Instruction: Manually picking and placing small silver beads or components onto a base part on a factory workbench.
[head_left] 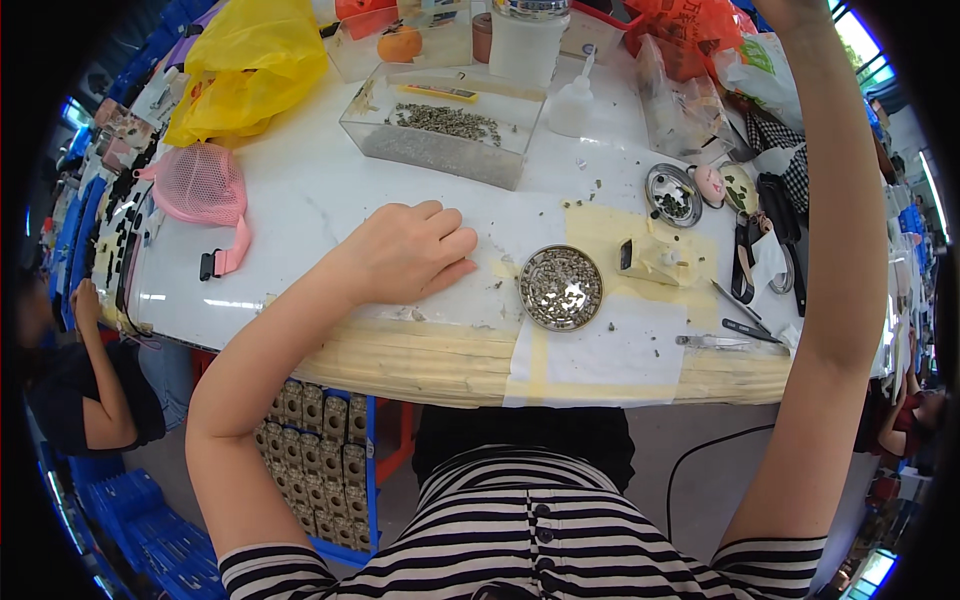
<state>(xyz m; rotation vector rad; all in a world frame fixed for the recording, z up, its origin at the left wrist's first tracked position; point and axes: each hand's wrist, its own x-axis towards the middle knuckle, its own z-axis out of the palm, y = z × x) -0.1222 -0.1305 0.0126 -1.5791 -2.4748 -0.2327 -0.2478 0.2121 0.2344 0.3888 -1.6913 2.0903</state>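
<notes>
My left hand (415, 250) rests on the white tabletop in a loose fist, its fingers curled under, with nothing visible in it. Right of it stands a round metal dish (523, 290) of small metal pieces. Beyond it is a clear plastic box (440, 158) holding a heap of similar pieces. My right arm stretches far up along the right side. Only the base of my right hand (795, 10) shows at the top edge, near a red plastic bag (690, 35); its fingers are out of the picture.
A small tape-wrapped block (655, 258), tweezers (715, 342) and a second metal dish (673, 195) lie at the right. A white squeeze bottle (573, 105) stands behind. Far left are a yellow bag (250, 75) and pink mesh pouch (200, 185). A person (95, 390) sits at the left.
</notes>
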